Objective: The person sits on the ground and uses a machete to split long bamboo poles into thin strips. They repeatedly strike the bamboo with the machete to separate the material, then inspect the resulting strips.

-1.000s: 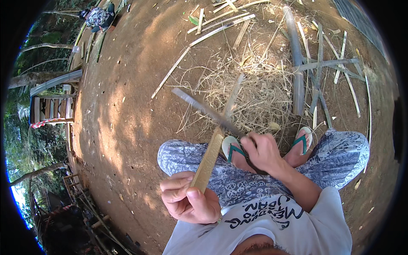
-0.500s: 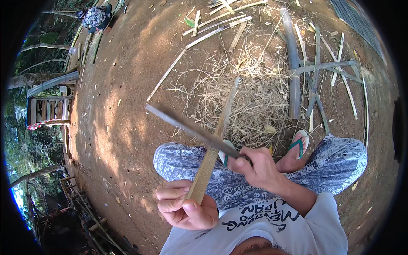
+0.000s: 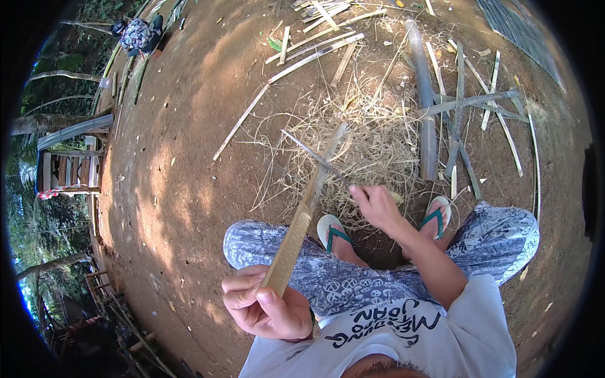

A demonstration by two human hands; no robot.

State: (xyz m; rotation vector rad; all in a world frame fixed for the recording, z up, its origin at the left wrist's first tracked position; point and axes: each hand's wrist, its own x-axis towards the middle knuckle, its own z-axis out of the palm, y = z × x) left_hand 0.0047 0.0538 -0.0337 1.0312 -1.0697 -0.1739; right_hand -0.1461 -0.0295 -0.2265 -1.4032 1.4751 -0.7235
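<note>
My left hand (image 3: pixel 268 307) pinches the near end of a flat bamboo strip (image 3: pixel 291 247), which points up and away over the shavings. My right hand (image 3: pixel 376 206) is closed round the handle of a long-bladed knife (image 3: pixel 314 155); the handle is mostly hidden in the fist. The blade crosses the strip near its far end, its tip reaching to the upper left. The strip's far part looks darker and rougher than the pale near part. Below the blade spreads a pile of thin curled shavings (image 3: pixel 378 148).
A thick bamboo pole (image 3: pixel 421 94) lies right of the pile, beside crossed bamboo slats (image 3: pixel 463 107). Pale strips (image 3: pixel 315 53) are scattered beyond it. My sandalled feet (image 3: pixel 337 234) rest at the pile's near edge. Another person (image 3: pixel 137 34) crouches far left, near a wooden structure (image 3: pixel 69 170).
My right hand has moved the knife away from me, from the strip's middle towards its far end. My left hand keeps its pinch, shifted slightly left.
</note>
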